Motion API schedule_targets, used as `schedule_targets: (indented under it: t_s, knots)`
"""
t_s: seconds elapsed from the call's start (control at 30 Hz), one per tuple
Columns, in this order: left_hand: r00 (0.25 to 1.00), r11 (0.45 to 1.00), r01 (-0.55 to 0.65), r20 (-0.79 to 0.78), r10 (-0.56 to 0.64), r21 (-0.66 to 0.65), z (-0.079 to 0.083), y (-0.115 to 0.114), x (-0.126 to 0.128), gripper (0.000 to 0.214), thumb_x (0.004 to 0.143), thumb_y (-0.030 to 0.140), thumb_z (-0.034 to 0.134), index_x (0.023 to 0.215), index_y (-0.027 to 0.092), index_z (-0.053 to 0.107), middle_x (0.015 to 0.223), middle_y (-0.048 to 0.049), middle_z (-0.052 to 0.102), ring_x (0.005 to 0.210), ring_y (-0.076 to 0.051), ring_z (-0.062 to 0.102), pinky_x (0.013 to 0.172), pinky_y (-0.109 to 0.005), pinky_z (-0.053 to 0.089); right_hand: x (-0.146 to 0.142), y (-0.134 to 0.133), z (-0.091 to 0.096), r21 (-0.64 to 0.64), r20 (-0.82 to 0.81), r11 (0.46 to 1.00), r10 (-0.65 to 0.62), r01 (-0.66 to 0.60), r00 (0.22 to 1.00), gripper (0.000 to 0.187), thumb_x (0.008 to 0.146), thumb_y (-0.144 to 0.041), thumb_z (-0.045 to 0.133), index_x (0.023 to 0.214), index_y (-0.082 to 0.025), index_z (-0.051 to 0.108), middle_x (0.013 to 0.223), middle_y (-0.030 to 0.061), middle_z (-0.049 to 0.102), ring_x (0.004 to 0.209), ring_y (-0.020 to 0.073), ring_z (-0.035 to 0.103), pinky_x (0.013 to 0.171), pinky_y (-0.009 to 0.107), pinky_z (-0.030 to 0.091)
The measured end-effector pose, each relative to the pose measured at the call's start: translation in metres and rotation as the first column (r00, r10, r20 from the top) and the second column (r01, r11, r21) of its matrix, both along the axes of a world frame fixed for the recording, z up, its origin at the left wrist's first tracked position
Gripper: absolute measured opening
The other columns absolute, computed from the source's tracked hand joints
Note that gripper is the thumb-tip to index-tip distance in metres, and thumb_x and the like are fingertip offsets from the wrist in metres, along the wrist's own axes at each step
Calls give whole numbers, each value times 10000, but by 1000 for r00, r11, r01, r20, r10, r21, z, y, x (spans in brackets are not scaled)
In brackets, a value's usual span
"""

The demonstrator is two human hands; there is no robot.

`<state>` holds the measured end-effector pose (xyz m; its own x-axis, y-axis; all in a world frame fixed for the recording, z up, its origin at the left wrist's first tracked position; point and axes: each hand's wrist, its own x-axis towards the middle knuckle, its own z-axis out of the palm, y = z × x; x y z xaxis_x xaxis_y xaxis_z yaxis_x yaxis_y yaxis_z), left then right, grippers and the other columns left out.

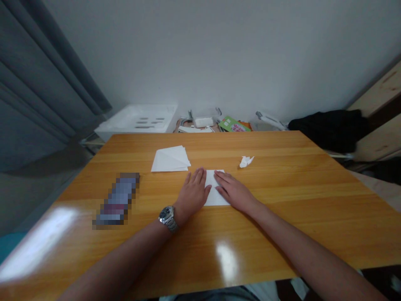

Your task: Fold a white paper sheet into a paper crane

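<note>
A folded white sheet of paper (214, 193) lies on the wooden table (282, 200) in front of me. My left hand (193, 193) rests flat on its left edge, fingers stretched out. My right hand (233, 190) lies flat on its right part, fingers extended and pressing down. A metal wristwatch (168, 217) is on my left wrist. A stack of white paper sheets (171, 159) lies further back to the left. A small folded white paper figure (246, 161) sits back right of my hands.
A pixelated dark object (116, 200) lies on the table's left side. Behind the table are a white foam box (138, 119), a green booklet (233, 124), white devices and a black cloth (328, 125). A grey curtain hangs at left.
</note>
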<state>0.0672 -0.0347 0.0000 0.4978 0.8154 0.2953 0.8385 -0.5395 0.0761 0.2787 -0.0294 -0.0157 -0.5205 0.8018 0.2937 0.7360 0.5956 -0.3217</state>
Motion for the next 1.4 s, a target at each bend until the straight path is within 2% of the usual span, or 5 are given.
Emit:
schedule_targets:
  t_s: [0.27,0.5,0.73,1.17,1.4]
  knots:
    - [1000,999,11,7,-11,51,-9,-4,-2,560,1038,294,340,1543,52,357,1576,-204,403,1506,-309,321,1239,-532,258,-6,-1,10,1,-39,1000,-18,18,999,488,1046,-339,420,1488,-148,497,1511,183,514,1425,308,452,1200,545,362]
    - [999,1000,14,-50,-13,22,-8,-5,3,559,1035,251,302,1523,-17,361,1602,-232,333,1528,-314,257,1255,-525,216,-11,-1,3,-34,75,999,-1,4,997,619,1058,-448,363,1570,-101,349,1630,178,318,1527,288,274,1256,518,246]
    - [999,1000,19,-31,-18,14,-10,-5,1,567,1030,254,312,1537,2,336,1596,-239,337,1530,-319,246,1243,-543,235,-9,-1,-3,-52,93,999,-13,17,996,677,1051,-526,334,1604,-141,274,1647,144,279,1535,263,252,1267,497,223]
    - [1000,1000,-2,-12,2,-1,-7,-7,0,567,1030,278,341,1534,21,345,1607,-233,321,1529,-317,253,1244,-549,214,6,-3,-4,-77,101,983,-160,168,982,680,1051,-534,304,1603,-138,278,1648,156,268,1534,270,253,1254,500,240]
    - [999,1000,14,-29,-14,5,-8,-4,-3,576,1035,302,345,1527,3,351,1599,-247,327,1518,-323,284,1238,-537,241,7,-4,-4,-57,106,983,-170,177,980,672,1048,-527,330,1600,-146,291,1646,148,279,1531,269,262,1255,488,237]
